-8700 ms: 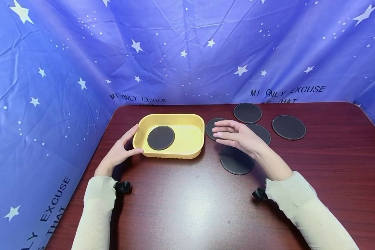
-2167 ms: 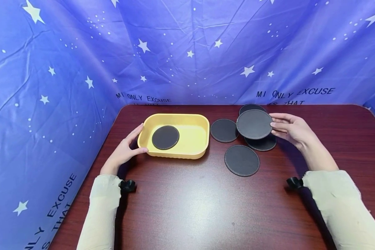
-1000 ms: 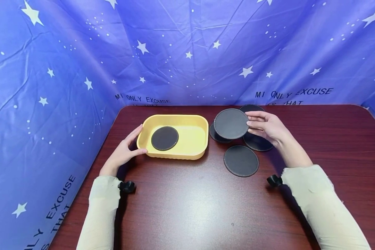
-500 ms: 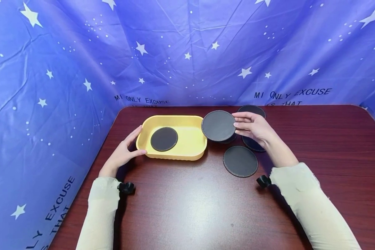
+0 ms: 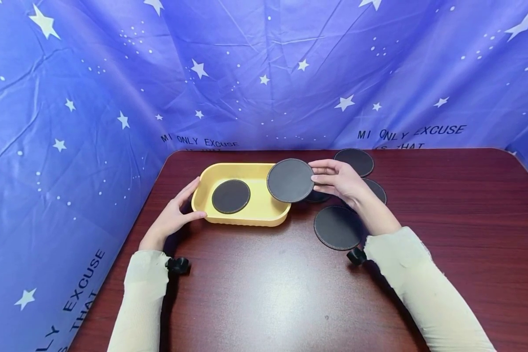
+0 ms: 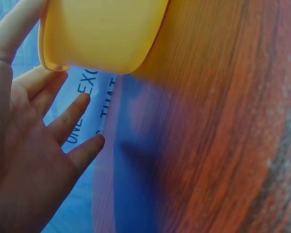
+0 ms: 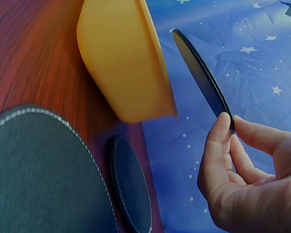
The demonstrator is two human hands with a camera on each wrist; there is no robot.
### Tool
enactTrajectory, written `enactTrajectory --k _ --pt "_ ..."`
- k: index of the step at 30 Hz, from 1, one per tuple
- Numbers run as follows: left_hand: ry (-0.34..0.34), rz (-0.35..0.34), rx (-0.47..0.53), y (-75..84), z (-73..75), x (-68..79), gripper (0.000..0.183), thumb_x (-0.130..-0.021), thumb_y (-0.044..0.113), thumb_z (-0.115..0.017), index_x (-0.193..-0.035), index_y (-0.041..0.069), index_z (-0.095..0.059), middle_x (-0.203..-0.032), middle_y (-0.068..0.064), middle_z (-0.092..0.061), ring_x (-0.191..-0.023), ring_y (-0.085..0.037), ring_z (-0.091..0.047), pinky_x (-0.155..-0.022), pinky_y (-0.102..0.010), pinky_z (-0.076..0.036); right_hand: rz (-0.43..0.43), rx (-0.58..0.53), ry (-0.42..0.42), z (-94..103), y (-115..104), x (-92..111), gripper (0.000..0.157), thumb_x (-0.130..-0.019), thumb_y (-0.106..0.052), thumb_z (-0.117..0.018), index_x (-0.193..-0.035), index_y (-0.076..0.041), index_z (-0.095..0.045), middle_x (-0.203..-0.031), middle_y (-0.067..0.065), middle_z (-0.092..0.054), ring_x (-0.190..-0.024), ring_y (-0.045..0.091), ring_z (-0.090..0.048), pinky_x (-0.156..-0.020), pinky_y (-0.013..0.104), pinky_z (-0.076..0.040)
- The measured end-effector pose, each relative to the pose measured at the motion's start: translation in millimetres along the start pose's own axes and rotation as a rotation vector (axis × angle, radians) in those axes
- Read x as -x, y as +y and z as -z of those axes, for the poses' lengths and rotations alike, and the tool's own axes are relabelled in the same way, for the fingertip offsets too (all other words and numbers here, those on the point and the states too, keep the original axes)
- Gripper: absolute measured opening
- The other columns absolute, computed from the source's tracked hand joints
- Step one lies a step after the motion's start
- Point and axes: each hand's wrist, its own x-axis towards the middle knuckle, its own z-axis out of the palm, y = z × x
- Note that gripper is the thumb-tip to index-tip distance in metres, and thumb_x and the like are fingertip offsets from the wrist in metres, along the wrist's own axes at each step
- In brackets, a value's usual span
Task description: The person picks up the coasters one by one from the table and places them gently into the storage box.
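Glossy reddish desk (image 5: 264,298) spreads beneath us. Our right hand (image 5: 341,185) pinches a black disc (image 5: 290,181) by its edge, above the right rim of the yellow tray (image 5: 242,221); so slight a hold could let it tilt, catch and drop outside. Our left hand (image 5: 171,217) rests spread against the tray's left end; if that touch is light, a knock could slide the tray. Reflections whiten the desk; starry blue cloth (image 5: 264,107) hangs behind.

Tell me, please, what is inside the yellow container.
Inside the yellow container, one black disc lies flat. Anything beneath it is hidden, and the raised disc hides the container's far right corner.
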Motion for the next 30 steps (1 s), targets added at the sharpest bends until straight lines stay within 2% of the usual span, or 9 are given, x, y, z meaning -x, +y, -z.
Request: enactTrajectory --k 4,10,17,30 --pt "0.003 -0.014 -0.006 -1.1 -0.5 -0.5 0.091 -0.084 0.014 -0.08 -0.159 0.022 -0.028 -0.167 0.001 -0.023 -0.154 -0.022 -0.019 -0.125 -0.054 -0.018 -0.002 0.025 -0.008 -5.3 0 -2 0.047 -0.097 0.007 -0.055 -0.142 0.007 -0.042 -0.094 -0.01 -0.068 -0.082 0.002 -0.068 -0.074 0.019 -0.059" --pt "0.007 -0.009 -0.013 -2.6 -0.7 -0.7 0.09 -0.085 0.014 -0.079 -0.159 0.021 -0.028 -0.167 0.0 -0.023 -0.155 -0.018 -0.019 -0.126 -0.046 -0.019 -0.007 0.026 -0.018 -12.9 -1 -6 0.047 -0.097 0.008 -0.054 -0.142 0.009 -0.041 -0.093 -0.01 -0.069 -0.082 0.002 -0.068 -0.075 0.02 -0.06" --pt "0.003 -0.011 -0.004 -0.7 -0.4 -0.2 0.091 -0.085 0.014 -0.08 -0.159 0.022 -0.027 -0.167 0.002 -0.022 -0.155 -0.022 -0.017 -0.125 -0.054 -0.017 -0.013 0.032 -0.019 -22.4 -1 -11 0.047 -0.096 0.009 -0.053 -0.142 0.009 -0.042 -0.091 -0.009 -0.065 -0.081 0.003 -0.067 -0.075 0.021 -0.06" --pt "0.004 -0.004 -0.003 -2.4 -0.5 -0.7 0.09 -0.085 0.013 -0.079 -0.159 0.021 -0.028 -0.167 0.0 -0.022 -0.155 -0.022 -0.017 -0.126 -0.05 -0.017 -0.031 0.062 -0.015 -43.2 3 -18 0.049 -0.094 0.011 -0.056 -0.141 0.008 -0.045 -0.093 -0.006 -0.063 -0.08 0.003 -0.067 -0.074 0.023 -0.061"
